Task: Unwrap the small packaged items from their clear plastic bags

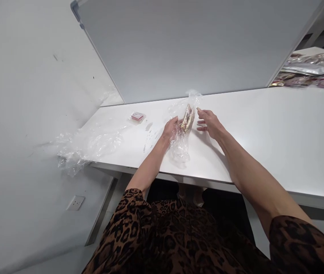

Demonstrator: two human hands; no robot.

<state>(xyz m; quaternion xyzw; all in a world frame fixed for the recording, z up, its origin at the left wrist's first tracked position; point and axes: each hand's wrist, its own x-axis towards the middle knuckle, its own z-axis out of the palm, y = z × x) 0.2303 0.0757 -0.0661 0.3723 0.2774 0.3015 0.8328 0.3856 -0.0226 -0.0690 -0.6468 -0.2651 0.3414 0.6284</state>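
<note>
A bundle of narrow, shiny gold items [188,121] stands over the white table, partly covered by crumpled clear plastic wrap [179,150]. What the gold items are exactly I cannot make out. My left hand [171,127] grips the bundle from its left side, with its fingers partly hidden behind the plastic. To the right of it, my right hand [209,122] is held apart from the bundle, fingers spread and nothing in them. More loose plastic rises above the gold items.
A small red-and-white packet [137,117] lies on the white table [264,144] at the left. Crumpled clear plastic [93,146] hangs over the left end. A grey-white board [193,45] stands behind. Several wrapped, colourful packages [316,70] lie at far right.
</note>
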